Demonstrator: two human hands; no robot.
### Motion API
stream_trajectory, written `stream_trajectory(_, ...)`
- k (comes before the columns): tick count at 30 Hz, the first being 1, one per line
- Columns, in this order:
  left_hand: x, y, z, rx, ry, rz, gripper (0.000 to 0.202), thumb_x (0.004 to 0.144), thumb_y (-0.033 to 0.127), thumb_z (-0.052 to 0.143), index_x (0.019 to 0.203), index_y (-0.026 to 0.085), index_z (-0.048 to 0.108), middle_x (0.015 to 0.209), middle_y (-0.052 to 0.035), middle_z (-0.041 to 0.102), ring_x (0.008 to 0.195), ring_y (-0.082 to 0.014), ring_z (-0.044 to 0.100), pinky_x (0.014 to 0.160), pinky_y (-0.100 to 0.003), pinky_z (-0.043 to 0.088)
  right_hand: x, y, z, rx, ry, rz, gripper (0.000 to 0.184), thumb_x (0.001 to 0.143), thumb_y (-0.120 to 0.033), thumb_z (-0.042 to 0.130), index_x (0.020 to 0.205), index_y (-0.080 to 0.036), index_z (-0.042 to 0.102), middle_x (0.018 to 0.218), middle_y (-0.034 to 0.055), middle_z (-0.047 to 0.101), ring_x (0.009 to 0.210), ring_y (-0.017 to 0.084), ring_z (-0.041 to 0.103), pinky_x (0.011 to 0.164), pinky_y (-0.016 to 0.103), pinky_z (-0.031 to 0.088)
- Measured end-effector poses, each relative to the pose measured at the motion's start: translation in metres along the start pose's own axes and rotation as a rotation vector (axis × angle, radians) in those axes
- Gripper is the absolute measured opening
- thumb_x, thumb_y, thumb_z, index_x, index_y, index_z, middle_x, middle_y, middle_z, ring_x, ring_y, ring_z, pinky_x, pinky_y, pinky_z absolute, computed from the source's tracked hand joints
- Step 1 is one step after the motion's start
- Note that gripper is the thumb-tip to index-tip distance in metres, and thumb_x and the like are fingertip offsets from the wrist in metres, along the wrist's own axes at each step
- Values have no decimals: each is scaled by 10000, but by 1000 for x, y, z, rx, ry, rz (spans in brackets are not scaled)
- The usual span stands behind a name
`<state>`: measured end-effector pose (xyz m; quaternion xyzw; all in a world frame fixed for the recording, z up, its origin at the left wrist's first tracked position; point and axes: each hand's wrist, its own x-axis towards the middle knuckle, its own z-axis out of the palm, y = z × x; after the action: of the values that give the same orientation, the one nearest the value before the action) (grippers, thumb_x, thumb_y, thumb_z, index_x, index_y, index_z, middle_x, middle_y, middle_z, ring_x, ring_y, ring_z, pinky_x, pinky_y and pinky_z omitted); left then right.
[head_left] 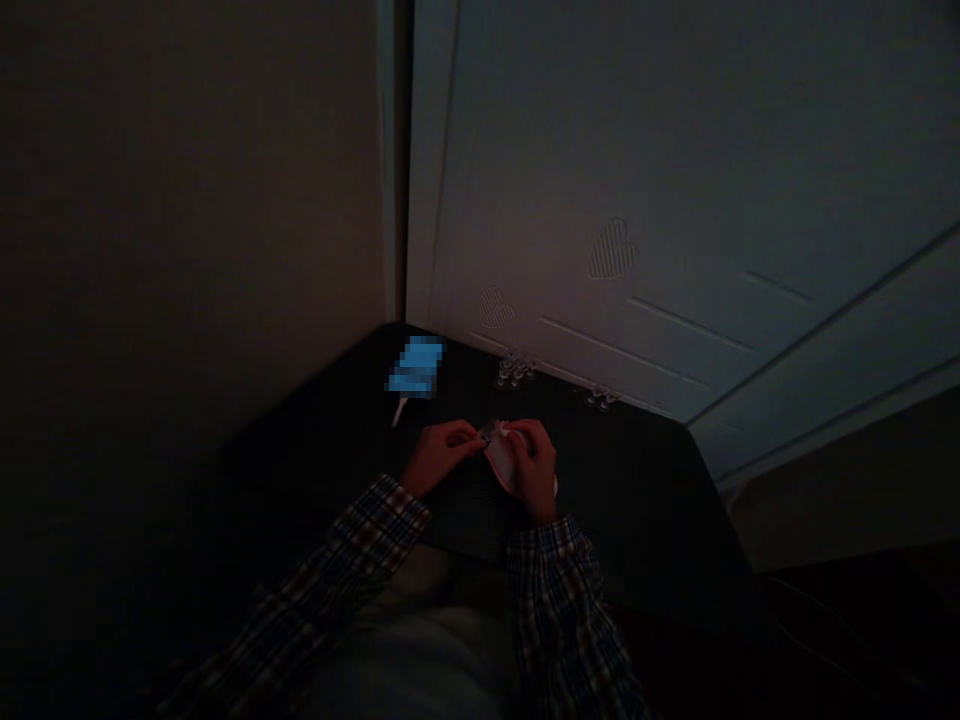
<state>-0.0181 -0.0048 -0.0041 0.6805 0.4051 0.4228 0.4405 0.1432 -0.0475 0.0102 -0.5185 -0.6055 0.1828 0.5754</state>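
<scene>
The room is very dim. Over a dark table (645,480), my left hand (442,452) and my right hand (534,468) meet above its middle. The right hand's fingers curl round a small pale pink rounded object (501,468). The left hand pinches a small greyish piece (487,432) at that object's top edge. What the object is cannot be made out in this light. Both sleeves are plaid.
A blurred blue patch (416,366) lies at the table's far left corner, with a thin white stick (399,410) beside it. Two clusters of small clear glassy items (514,370) (600,397) stand along the back edge, against a white panelled door (675,200). A wall (187,200) rises to the left.
</scene>
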Motion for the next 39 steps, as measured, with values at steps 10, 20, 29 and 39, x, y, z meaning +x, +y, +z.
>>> stream_trajectory(10, -1, 0, 2, -66, -142, 26, 164, 706, 301, 640, 777, 153, 648, 716, -9, 661, 646, -134, 604, 641, -240, 471, -1, 1, 2, 29, 29, 70, 155, 836, -293, 494, 877, -198, 609, 889, 24, 612, 872, 162, 567, 802, 288, 415)
stream_trajectory(20, -1, -1, 3, 10, -130, -21, 194, 687, 344, 643, 745, 160, 655, 679, -12, 662, 634, -147, 603, 612, -243, 467, 0, -1, 1, -6, -5, -3, 113, 824, -228, 507, 855, -200, 612, 894, 23, 596, 876, 157, 555, 814, 286, 410)
stream_trajectory(29, 1, -2, -1, 32, -8, -23, 237, 712, 390, 611, 752, 159, 647, 701, -25, 662, 666, -170, 619, 609, -259, 462, -1, 0, 1, -4, -19, -13, 123, 824, -231, 502, 855, -204, 618, 895, 25, 592, 878, 159, 548, 813, 286, 409)
stream_trajectory(39, -2, 6, -1, -22, -10, -14, 216, 719, 364, 614, 758, 152, 633, 691, -22, 656, 660, -156, 610, 600, -240, 456, 0, -1, 1, -17, -4, 24, 144, 831, -252, 486, 869, -202, 615, 899, 27, 609, 880, 162, 554, 809, 281, 408)
